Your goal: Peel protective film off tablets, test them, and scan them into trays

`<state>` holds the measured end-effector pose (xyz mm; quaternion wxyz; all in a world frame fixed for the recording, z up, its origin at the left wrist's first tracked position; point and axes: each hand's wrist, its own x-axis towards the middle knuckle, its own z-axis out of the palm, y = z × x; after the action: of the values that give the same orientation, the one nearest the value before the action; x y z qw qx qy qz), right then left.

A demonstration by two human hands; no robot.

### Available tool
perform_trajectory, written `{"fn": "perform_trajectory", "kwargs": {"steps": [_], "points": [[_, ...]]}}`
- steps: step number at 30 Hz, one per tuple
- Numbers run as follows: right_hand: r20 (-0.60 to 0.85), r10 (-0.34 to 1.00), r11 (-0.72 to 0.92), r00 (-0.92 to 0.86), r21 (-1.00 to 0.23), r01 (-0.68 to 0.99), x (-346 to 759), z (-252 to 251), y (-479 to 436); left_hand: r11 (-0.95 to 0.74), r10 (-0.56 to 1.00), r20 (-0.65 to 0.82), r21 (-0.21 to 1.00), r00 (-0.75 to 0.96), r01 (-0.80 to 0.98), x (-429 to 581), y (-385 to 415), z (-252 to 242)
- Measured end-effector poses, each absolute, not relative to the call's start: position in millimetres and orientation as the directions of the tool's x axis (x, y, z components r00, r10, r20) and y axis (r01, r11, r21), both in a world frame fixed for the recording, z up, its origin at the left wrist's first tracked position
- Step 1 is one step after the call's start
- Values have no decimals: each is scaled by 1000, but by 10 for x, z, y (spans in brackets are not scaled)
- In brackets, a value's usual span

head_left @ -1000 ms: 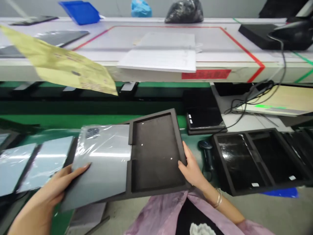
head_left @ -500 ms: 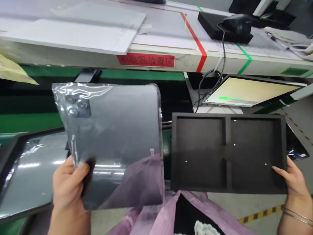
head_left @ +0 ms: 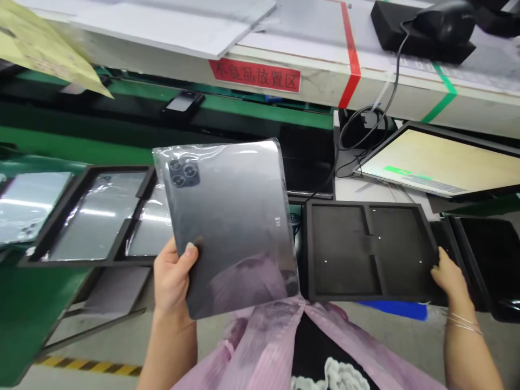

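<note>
- We see the left hand [head_left: 173,276] closed on a tablet [head_left: 227,227] sealed in clear plastic film. The thumb lies on the tablet's lower left edge, and the other fingers are hidden behind it.
- The tablet is raised and tilted in front of a pink smock [head_left: 252,346], its back toward us, with a triple camera module [head_left: 182,173] at the upper left corner. A small printed mark [head_left: 278,220] near its right edge is too small for us to read.
- The right hand [head_left: 450,279] grips the lower right edge of a black foam tray [head_left: 345,254] with two compartments. We cannot make out how far the fingers reach underneath.
- A blue sheet [head_left: 394,310] shows just below the foam tray, partly hidden by it.
- Another black tray [head_left: 457,238] sits to the right, cut off by the frame.
- On the left, a tray of film-wrapped tablets [head_left: 114,169] is partly hidden by the held tablet and cut off by the frame.
- Above, a red label [head_left: 254,75] carries Chinese characters. A tilted monitor [head_left: 441,162] shows a pale screen, its small text unreadable.
</note>
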<state>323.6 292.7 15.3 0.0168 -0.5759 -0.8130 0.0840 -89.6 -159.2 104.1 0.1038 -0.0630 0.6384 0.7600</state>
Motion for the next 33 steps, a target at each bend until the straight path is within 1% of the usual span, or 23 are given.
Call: {"fn": "perform_trajectory", "kwargs": {"steps": [2, 3, 5, 7, 9, 11, 14, 15, 16, 18, 19, 21, 22, 23, 24, 25, 26, 28, 29, 31, 33], "points": [[44, 956, 294, -292, -88, 952, 3027, 84, 2737, -187, 83, -241, 949, -967, -252, -849, -1618, 985], [101, 947, 314, -306, -73, 947, 2897, 50, 2616, -193, 92, -240, 948, -966, -254, -834, -1621, 961], [150, 887, 449, -436, -68, 891, 2597, -27, 2346, -203, 111, -243, 944, -964, -261, -819, -1612, 932], [110, 781, 624, -615, -87, 777, 2286, -129, 2070, -213, 128, -248, 939, -960, -271, -823, -1594, 925], [63, 688, 725, -723, -101, 682, 2031, -246, 1819, -219, 143, -247, 937, -958, -274, -838, -1577, 934], [46, 657, 752, -752, -102, 651, 1875, -345, 1623, -216, 169, -233, 939, -958, -267, -862, -1571, 940], [60, 665, 745, -744, -108, 658, 1788, -408, 1450, -210, 253, -207, 942, -945, -262, -912, -1592, 914], [64, 668, 742, -741, -127, 658, 1766, -399, 1415, -215, 291, -202, 939, -935, -269, -934, -1604, 895], [69, 678, 730, -732, -174, 660, 1730, -371, 1381, -223, 330, -198, 934, -923, -280, -956, -1618, 874], [97, 725, 674, -682, -303, 674, 1588, -244, 1287, -240, 406, -202, 918, -892, -317, -996, -1642, 844], [120, 759, 630, -640, -386, 674, 1472, -140, 1211, -249, 440, -206, 907, -874, -339, -1009, -1652, 841], [133, 809, 525, -573, -604, 600, 1152, 139, 989, -263, 494, -213, 888, -843, -378, -1019, -1671, 871], [110, 824, 416, -556, -783, 462, 958, 303, 847, -271, 509, -212, 881, -834, -388, -1019, -1685, 903], [37, 789, 250, -613, -931, 265, 752, 470, 694, -275, 525, -205, 878, -826, -393, -1022, -1705, 944], [-24, 713, 94, -701, -987, 129, 548, 632, 538, -269, 551, -195, 879, -811, -394, -1033, -1733, 988], [-26, 704, 14, -710, -999, 50, 355, 779, 390, -252, 589, -185, 883, -787, -396, -1057, -1769, 1034], [-42, 720, -40, -693, -999, 20, 184, 907, 255, -221, 632, -176, 892, -754, -393, -1099, -1814, 1077], [-85, 754, -99, -652, -995, 15, -68, 1091, 37, -139, 690, -159, 928, -706, -345, -1240, -1915, 1151], [-105, 763, -122, -638, -992, 17, -147, 1148, -48, -104, 679, -147, 951, -719, -292, -1335, -1964, 1182], [-120, 761, -155, -638, -988, 0, -234, 1207, -184, -78, 575, -86, 984, -813, -159, -1552, -2038, 1242], [-111, 769, -167, -629, -985, -31, -269, 1224, -301, -106, 418, 19, 994, -908, -28, -1760, -2065, 1309]]}}
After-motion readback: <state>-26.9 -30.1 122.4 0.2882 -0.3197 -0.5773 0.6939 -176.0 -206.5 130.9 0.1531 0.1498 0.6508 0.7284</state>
